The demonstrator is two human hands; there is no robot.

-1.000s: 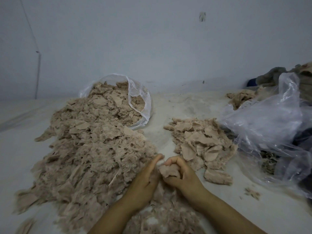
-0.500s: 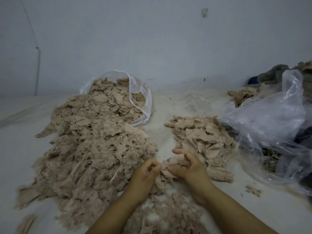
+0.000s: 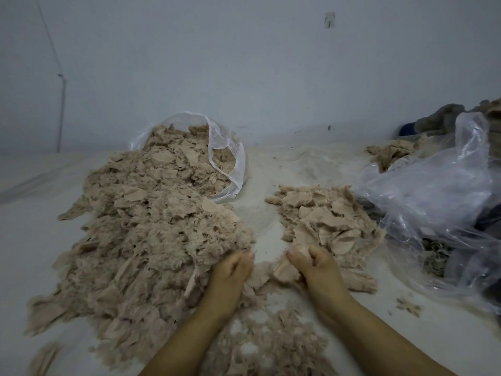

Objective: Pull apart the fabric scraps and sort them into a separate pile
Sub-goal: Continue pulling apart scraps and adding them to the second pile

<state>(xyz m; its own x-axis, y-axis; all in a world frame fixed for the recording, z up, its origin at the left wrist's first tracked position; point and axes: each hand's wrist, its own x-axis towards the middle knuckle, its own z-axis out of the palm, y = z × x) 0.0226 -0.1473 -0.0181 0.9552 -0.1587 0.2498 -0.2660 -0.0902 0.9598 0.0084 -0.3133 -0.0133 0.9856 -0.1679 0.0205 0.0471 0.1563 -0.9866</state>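
Gripping a beige scrap, right hand now apart from fisted left hand

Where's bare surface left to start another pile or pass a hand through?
A bare strip runs between the big tangled heap and the sorted pile, up to the wall. More bare room lies far left of the heap, and front right near the loose scrap. Crowded: around both hands and under the crumpled plastic sheet.

Bare textile workroom, scrap heaps, plastic bags, plain wall
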